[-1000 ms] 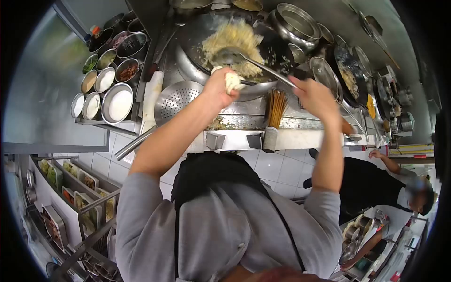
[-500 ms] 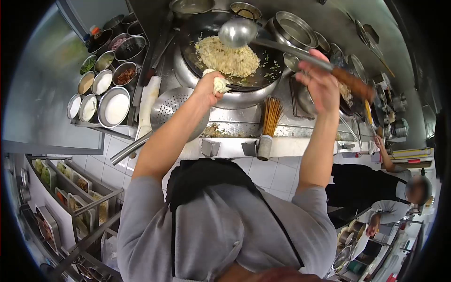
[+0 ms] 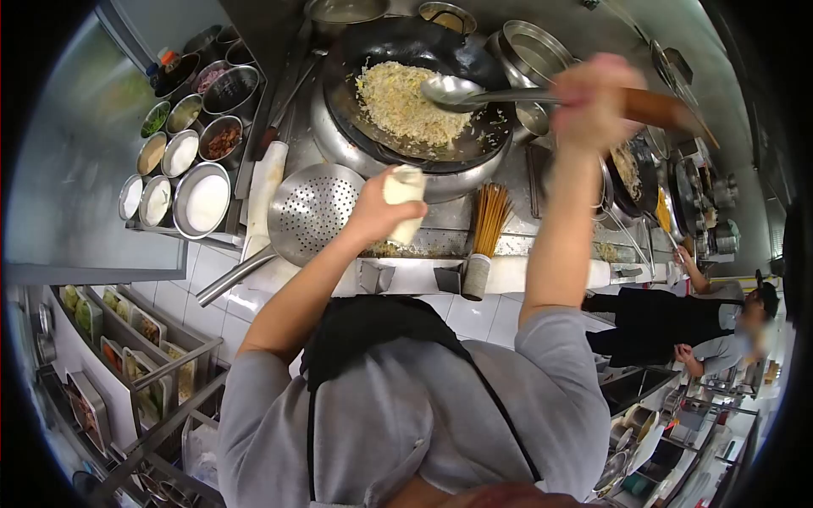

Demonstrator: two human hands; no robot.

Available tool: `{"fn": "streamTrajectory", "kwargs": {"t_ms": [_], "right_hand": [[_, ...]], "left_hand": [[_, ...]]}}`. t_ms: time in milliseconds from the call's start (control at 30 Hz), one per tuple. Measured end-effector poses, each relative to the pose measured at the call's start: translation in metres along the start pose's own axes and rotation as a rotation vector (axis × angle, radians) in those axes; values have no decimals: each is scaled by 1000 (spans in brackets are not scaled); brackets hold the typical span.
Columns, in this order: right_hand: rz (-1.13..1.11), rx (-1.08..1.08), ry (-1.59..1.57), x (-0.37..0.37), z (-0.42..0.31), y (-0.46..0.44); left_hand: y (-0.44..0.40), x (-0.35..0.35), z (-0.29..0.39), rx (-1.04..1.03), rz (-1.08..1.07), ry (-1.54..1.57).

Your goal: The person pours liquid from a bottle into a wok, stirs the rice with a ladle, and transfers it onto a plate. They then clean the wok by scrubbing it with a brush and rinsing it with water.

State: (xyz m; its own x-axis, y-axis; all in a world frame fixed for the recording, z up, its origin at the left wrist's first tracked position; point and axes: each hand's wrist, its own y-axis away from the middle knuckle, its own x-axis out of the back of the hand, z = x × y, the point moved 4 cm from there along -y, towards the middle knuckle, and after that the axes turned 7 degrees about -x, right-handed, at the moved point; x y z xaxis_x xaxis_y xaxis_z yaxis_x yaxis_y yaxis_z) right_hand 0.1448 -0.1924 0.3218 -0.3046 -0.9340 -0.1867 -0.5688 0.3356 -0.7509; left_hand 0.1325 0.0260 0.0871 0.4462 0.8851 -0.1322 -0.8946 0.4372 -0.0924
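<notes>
My left hand (image 3: 377, 212) is closed around a folded cream cloth (image 3: 406, 199), just in front of the wok (image 3: 474, 52) and apart from its rim. My right hand (image 3: 595, 106), smeared by motion, grips a ladle (image 3: 453, 91) near where its metal shaft meets the brown wooden handle. The ladle's bowl is at the right side of the fried rice (image 3: 402, 110), which is heaped in the wok with bits of egg. A perforated strainer (image 3: 315, 212) lies to the left of my left hand. To its right stands a bamboo wok brush (image 3: 489, 224).
Seasoning bowls, one with white powder (image 3: 201, 201), crowd the left side. Metal pans (image 3: 535, 52) stand behind the wok at right. A second wok (image 3: 628, 173) holds food farther right. A co-worker in a black apron (image 3: 648, 326) stands to the right, near that station.
My left hand has come off the wok's rim toward me with the cloth. My right hand has closed on the ladle, whose bowl has moved right and down. The co-worker has shifted.
</notes>
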Motion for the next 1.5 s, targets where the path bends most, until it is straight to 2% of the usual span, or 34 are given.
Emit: {"fn": "streamTrajectory", "kwargs": {"t_ms": [33, 100, 167, 200, 267, 367, 400, 433, 467, 500, 533, 633, 700, 733, 767, 833, 867, 900, 967, 1033, 1067, 1100, 1167, 1200, 1300, 1400, 1433, 1500], "right_hand": [[185, -93, 188, 5, 49, 21], [50, -137, -69, 14, 112, 26], [-16, -242, 74, -5, 108, -25], [3, -262, 33, -8, 94, -32], [23, -273, -54, -22, 79, -51], [-39, -17, -205, -29, 77, -6], [58, -5, -47, -25, 107, 14], [80, -64, -67, -19, 144, 25], [11, -53, -9, -20, 149, 10], [-58, -35, 42, -24, 152, -9], [-45, -267, 29, -31, 151, -29], [-105, -155, 26, -65, 80, -38], [-220, -68, -99, -68, 56, 0], [-206, -26, -74, -62, 69, 26], [-148, -19, -17, -48, 118, 46], [58, -166, -48, -31, 128, 26], [67, -194, -21, -22, 136, -1], [77, -212, 32, -16, 138, -28], [204, -311, 120, -32, 82, -43], [24, -265, -33, -33, 48, -23], [-19, -169, -6, -35, 34, 5], [0, -87, 0, -34, 52, 35], [105, -93, -190, -14, 112, 68], [119, -135, -65, -5, 121, 57], [185, -221, 92, -4, 79, -24], [161, -290, -56, 14, 19, -20], [133, -133, -13, 19, 23, 2], [296, -93, -21, 42, 96, 45]], "left_hand": [[-6, -2, 17, -240, 2, -288], [-29, -5, 32, -741, 89, -771], [-53, -6, 16, -537, -63, -902], [-56, -9, 7, -431, -150, -962], [-56, -9, 4, -478, -143, -961], [-58, -5, 1, -461, -169, -966], [-59, -6, 5, -422, -190, -962], [-56, -7, 6, -384, -219, -959], [-55, -5, 0, -495, -139, -937], [-63, -1, 7, -494, -143, -939], [-59, -2, 7, -465, -171, -927], [-56, -5, 6, -470, -189, -915], [-55, -4, 1, -524, -160, -909], [-55, -3, -1, -525, -173, -938], [-55, -1, -1, -497, -230, -938], [-55, -1, 5, -443, -358, -937], [-54, 2, 2, -478, -307, -941], [-50, 2, 1, -474, -348, -931], [-55, 2, 5, -484, -406, -904], [-54, 1, 3, -524, -418, -937], [-54, 1, 2, -540, -418, -952], [-58, 1, 6, -508, -418, -1002], [-49, -7, 13, -424, -461, -1093], [-50, -6, 5, -510, -414, -1085], [-50, -6, 7, -488, -439, -1096], [-52, -6, 3, -512, -405, -1100], [-52, -6, 0, -511, -395, -1104], [-48, -8, -7, -503, -380, -1076]]}}
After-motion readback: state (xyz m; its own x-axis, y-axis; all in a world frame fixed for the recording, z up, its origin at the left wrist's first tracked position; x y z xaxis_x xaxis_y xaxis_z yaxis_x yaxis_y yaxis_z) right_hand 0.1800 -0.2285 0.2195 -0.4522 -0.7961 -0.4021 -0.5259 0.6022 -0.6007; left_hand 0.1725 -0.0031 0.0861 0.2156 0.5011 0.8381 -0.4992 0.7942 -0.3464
